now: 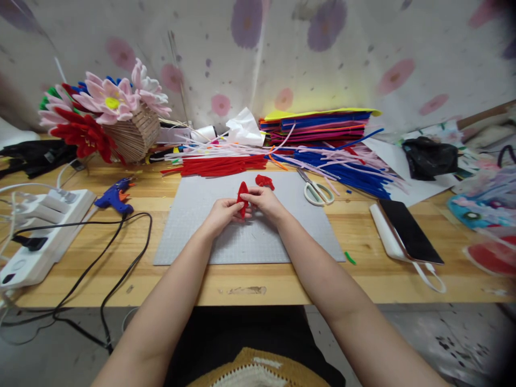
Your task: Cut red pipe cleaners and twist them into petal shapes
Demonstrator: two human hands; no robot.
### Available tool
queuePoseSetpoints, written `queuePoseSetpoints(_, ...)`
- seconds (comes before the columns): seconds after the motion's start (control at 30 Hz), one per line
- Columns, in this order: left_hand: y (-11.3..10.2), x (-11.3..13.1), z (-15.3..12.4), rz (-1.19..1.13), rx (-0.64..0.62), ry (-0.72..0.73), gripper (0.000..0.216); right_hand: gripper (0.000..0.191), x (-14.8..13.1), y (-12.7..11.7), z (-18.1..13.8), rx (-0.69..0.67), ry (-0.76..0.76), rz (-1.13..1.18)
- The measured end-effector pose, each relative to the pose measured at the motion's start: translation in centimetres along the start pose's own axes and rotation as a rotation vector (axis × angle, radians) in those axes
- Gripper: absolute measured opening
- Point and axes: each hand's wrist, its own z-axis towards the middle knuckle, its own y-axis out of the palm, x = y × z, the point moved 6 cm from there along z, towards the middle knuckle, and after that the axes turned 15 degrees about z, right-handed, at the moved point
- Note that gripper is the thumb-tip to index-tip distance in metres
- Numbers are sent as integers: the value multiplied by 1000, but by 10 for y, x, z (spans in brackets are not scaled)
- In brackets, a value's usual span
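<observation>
Over the grey cutting mat (181,231), both hands pinch one red pipe-cleaner petal (242,194), pointed at the top and held upright. My left hand (224,214) grips it from the left, thumb and fingers closed on its lower part. From the right, my right hand (264,202) closes thumb and fingers on the same petal. Just behind my right hand, a small red fuzzy bundle (264,181) lies on the mat. Scissors with pale handles (318,193) rest at the mat's upper right edge.
Red pipe cleaners (226,165) and blue pipe cleaners (355,174) lie behind the mat. At left are a blue glue gun (115,196), a power strip (48,236) with trailing cords, and a basket of fuzzy flowers (135,131). A phone (409,231) lies at right.
</observation>
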Motion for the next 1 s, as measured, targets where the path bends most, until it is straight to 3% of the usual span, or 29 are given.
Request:
queuePoseSetpoints(0.17,0,0,0,45,-61,-31,27,26,3,0,-2,-83,71,64)
queuePoseSetpoints(0.33,0,-3,0,40,-100,-23,26,25,2,3,-3,-83,60,93)
queuePoseSetpoints(0.53,4,-4,0,-11,-155,16,21,36,7,12,-7,-217,185,154)
queuePoseSetpoints(0.77,8,0,0,-55,-123,73,27,28,4,5,-3,-63,106,211)
queuePoseSetpoints(1.0,4,2,-1,62,7,66,28,29,-1,2,-2,-41,12,106)
